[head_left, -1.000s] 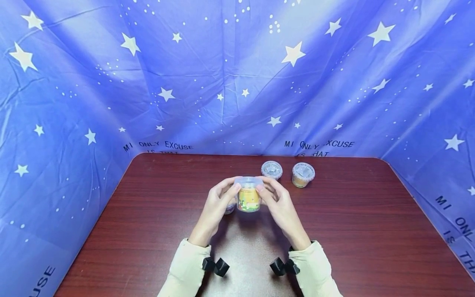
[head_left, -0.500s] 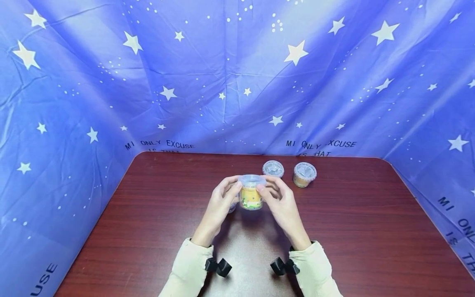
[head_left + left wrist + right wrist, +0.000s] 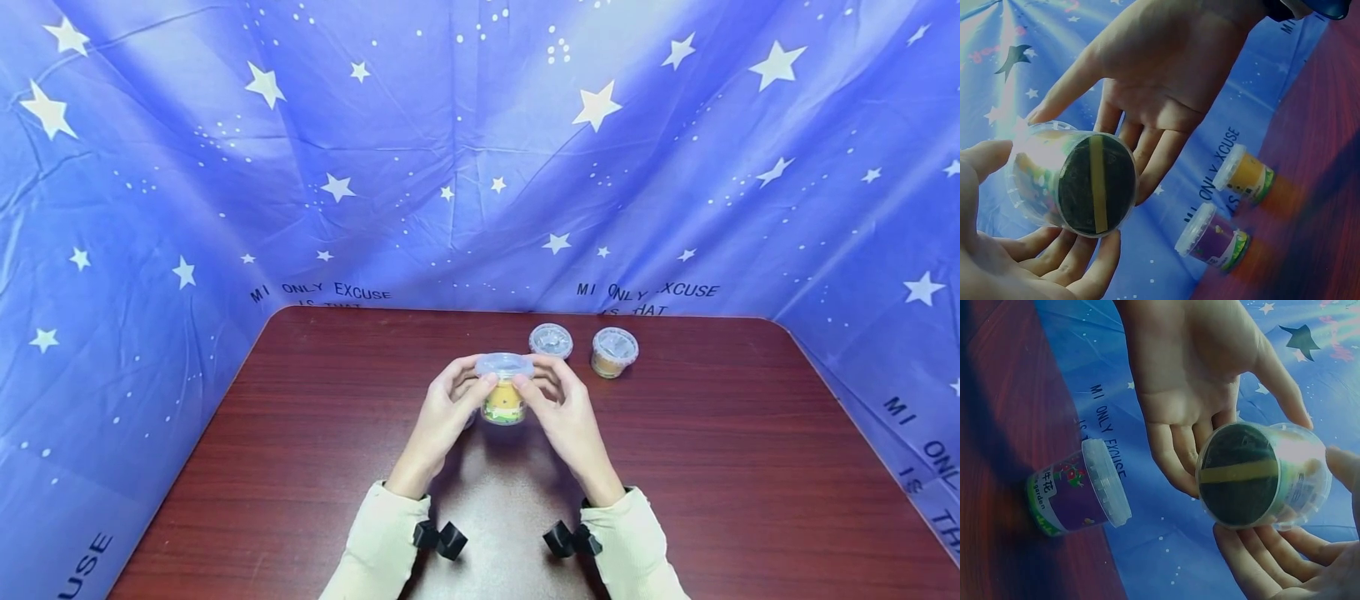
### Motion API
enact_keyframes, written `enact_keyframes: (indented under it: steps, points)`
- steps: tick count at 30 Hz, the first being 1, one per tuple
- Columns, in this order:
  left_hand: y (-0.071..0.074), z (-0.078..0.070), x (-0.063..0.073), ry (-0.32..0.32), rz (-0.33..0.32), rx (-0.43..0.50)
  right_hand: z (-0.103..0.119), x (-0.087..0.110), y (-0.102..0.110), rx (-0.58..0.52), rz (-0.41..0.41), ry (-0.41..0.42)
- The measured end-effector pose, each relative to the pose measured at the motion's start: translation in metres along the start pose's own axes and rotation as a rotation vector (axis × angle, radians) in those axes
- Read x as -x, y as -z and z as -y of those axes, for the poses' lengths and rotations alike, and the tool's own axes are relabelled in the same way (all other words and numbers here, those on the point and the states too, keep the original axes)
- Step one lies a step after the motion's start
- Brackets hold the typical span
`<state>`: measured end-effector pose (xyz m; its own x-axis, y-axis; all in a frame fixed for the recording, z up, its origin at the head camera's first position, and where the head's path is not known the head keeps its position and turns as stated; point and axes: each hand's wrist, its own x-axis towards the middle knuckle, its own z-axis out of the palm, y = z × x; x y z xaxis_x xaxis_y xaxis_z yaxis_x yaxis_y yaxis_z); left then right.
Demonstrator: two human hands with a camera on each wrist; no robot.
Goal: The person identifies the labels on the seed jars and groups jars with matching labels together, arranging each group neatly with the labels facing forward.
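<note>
A small clear plastic tub (image 3: 504, 404) with a translucent lid and a yellow and green label is held up over the table. My left hand (image 3: 442, 414) grips it from the left, and my right hand (image 3: 567, 414) grips it from the right. Both thumbs press the front just under the lid rim, close together; the other fingers go round the far side. In the left wrist view the tub's base (image 3: 1099, 185) shows dark with a yellow strip across it. Another tub (image 3: 1063, 494), purple-labelled and lidded, stands behind my left hand, mostly hidden in the head view.
Two more lidded tubs stand toward the back right of the brown table (image 3: 712, 433): one (image 3: 551, 340) partly behind my right fingers, the other (image 3: 615, 354) yellowish. A blue star-patterned curtain (image 3: 450, 150) rises at the table's back and sides. Black cubes (image 3: 450, 540) hang at my cuffs.
My thumbs have slid inward across the front of the tub and now lie closer together, covering more of its label. Tub and hands shifted slightly right, then slightly back left. The standing tubs stayed put.
</note>
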<state>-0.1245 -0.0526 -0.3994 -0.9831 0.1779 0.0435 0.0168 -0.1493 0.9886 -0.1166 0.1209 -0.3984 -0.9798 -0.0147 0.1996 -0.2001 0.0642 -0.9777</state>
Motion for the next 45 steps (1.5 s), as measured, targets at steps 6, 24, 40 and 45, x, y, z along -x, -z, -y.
enact_keyframes:
  steps: [6,24,40,45]
  points:
    - [0.0023,-0.0002,-0.0004,-0.002,0.005,0.008,0.0009,0.0004,0.0009,-0.038,0.016,-0.045]
    - [0.0048,-0.0015,-0.0009,0.025,-0.003,0.004,0.0004,-0.0008,0.0010,0.029,-0.021,0.011]
    - [0.0003,-0.0025,0.0015,0.025,-0.045,-0.056,-0.0009,0.0006,-0.0033,0.052,-0.073,0.022]
    - [0.0023,-0.0038,0.0002,0.025,-0.039,-0.039,0.0005,-0.0001,-0.0027,0.010,-0.062,0.019]
